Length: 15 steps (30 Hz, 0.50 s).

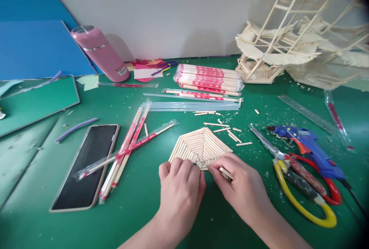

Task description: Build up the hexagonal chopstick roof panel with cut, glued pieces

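A many-sided panel of short wooden sticks [201,141] lies flat on the green table, its rows running round a small centre. My left hand [181,187] rests over its near left edge, fingers curled down onto the sticks. At the near right edge, my right hand [240,181] is closed, thumb and forefinger pinched together against the panel. A cut stick piece [226,173] pokes out between its fingers. My fingers hide part of the panel's near side.
Right of my hands lie pliers [300,187] and a blue hot glue gun [309,145]. Left are a phone [86,168] and wrapped chopsticks [127,149]. Behind stand a chopstick bundle [209,78], a pink flask [100,53] and a stick-built tower [276,41]. Clear glue sticks [193,106] lie midway.
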Tool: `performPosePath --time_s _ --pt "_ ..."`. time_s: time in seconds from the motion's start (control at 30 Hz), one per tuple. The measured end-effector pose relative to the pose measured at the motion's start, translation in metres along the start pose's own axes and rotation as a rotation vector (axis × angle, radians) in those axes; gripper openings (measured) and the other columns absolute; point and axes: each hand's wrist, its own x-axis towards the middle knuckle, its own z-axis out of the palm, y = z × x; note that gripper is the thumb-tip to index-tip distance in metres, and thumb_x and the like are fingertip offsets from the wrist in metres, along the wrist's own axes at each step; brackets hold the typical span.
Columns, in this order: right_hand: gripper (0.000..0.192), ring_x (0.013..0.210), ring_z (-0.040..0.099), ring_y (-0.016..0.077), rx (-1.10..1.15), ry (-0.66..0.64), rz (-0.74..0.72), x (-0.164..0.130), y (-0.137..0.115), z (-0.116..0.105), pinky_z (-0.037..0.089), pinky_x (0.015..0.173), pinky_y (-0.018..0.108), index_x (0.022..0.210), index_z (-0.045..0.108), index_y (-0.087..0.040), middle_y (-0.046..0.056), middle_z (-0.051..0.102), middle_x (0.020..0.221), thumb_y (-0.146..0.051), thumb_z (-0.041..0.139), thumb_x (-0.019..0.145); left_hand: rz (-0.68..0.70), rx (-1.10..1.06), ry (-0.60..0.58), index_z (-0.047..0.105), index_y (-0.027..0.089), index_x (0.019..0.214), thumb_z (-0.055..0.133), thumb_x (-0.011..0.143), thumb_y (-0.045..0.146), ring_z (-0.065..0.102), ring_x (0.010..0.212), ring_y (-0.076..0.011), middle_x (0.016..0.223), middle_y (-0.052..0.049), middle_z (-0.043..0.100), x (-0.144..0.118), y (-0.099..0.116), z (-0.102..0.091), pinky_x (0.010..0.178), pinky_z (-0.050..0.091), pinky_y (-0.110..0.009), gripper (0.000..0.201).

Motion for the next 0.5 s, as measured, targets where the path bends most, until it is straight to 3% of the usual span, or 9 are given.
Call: performPosePath --time_s 0.5 --pt "0.017 0.06 0.05 0.0131 -0.135 -0.031 -0.018 0.01 0.0 -0.001 0.026 0.05 0.024 0.067 0.051 -0.022 -0.002 0.054 0.069 -0.024 0.048 0.083 0.257 0.409 -0.008 0.054 0.016 0.055 0.045 0.075 0.003 0.044 0.054 -0.0211 0.053 -0.005 0.05 0.0 0.017 -0.003 0.055 0.03 -0.034 0.025"
